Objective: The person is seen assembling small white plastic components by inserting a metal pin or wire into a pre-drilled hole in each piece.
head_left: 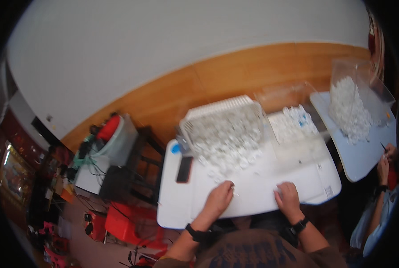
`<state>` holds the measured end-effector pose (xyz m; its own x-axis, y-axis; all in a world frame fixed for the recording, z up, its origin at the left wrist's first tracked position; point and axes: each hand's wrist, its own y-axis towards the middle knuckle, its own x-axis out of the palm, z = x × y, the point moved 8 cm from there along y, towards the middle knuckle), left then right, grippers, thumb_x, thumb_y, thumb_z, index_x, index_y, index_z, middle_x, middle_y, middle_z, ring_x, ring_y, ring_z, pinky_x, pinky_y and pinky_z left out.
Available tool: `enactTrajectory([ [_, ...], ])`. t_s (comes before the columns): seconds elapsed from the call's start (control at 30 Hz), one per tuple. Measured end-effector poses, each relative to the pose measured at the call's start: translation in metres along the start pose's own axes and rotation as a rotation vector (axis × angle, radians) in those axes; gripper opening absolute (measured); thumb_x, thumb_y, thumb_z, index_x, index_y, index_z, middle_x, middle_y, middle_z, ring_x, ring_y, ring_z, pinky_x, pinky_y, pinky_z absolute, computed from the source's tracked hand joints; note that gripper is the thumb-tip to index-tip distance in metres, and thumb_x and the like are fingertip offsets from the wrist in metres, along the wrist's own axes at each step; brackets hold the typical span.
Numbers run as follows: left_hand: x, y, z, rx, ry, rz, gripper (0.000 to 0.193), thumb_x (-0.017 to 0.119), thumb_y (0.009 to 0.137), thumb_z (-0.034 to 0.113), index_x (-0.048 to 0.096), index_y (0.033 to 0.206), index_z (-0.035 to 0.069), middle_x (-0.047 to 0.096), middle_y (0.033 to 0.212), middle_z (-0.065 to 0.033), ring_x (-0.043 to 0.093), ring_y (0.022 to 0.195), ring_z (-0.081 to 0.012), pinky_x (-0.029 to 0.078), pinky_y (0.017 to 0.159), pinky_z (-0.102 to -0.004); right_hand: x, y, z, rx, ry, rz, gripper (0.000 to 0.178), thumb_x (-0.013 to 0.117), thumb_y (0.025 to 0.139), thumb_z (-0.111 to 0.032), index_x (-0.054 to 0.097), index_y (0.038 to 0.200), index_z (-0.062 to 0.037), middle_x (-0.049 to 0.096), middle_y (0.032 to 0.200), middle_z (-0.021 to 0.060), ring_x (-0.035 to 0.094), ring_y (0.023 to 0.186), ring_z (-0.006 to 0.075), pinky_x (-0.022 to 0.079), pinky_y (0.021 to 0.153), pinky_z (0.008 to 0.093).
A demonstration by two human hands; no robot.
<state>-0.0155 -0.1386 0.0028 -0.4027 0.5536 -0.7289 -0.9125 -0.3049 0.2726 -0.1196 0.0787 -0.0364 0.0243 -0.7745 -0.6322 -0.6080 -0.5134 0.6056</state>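
Fingertips of the left hand [218, 199] pinch together on 1 small white plastic piece [233, 191] at the near edge of the heap [228, 149] on the white table [253, 196]; right hand [288, 199] rests curled, knuckles up (grip hidden, I cannot tell). Pieces look light, stiff, slippery, best nipped by their edges

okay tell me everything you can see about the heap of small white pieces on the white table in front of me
The heap of small white plastic-looking pieces lies at the far middle of the white table, spilling from a tipped clear container toward the person. The pieces are tiny, pale and too blurred to tell apart. Loose ones trail toward the left hand, which touches a stray piece. A dark phone lies just left.
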Motion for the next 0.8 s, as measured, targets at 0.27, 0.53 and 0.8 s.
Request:
enactTrajectory([
  [0.27, -0.043, 0.005, 0.051, 0.055, -0.24, 0.076, 0.015, 0.06, 0.087, 0.01, 0.059, 0.099, 0.002, 0.061, 0.085, -0.0109, 0.06, 0.074, -0.0205, 0.048, 0.068, -0.0289, -0.005, -0.016, 0.009, -0.012, 0.033, 0.063, 0.026, 0.067, 0.071, -0.004, 0.056, 0.095, -0.0014, 0.057, 0.093, 0.0174, 0.054, 0.09, 0.0358, 0.045, 0.081, 0.0423],
  [0.53, -0.01, -0.002, 0.058, 0.094, -0.245, -0.017, 0.016, 0.061, 0.087, 0.012, 0.062, 0.1, 0.002, 0.063, 0.089, -0.0077, 0.058, 0.071, -0.014, 0.048, 0.065, -0.0269, 0.002, -0.011, 0.005, -0.083, 0.026, 0.063, 0.026, 0.066, 0.072, -0.003, 0.056, 0.096, -0.0012, 0.057, 0.094, 0.0175, 0.053, 0.09, 0.0366, 0.044, 0.081, 0.0436],
  [0.8, 0.006, -0.017, 0.087, 0.319, -0.178, 0.056, 0.009, 0.061, 0.084, 0.008, 0.061, 0.093, 0.004, 0.059, 0.082, -0.0108, 0.059, 0.077, -0.0258, 0.048, 0.068, -0.0331, 0.005, -0.014, 0.007, -0.078, 0.041, 0.052, 0.026, 0.065, 0.074, -0.001, 0.056, 0.098, -0.0007, 0.058, 0.096, 0.017, 0.054, 0.092, 0.0352, 0.044, 0.081, 0.0424],
])
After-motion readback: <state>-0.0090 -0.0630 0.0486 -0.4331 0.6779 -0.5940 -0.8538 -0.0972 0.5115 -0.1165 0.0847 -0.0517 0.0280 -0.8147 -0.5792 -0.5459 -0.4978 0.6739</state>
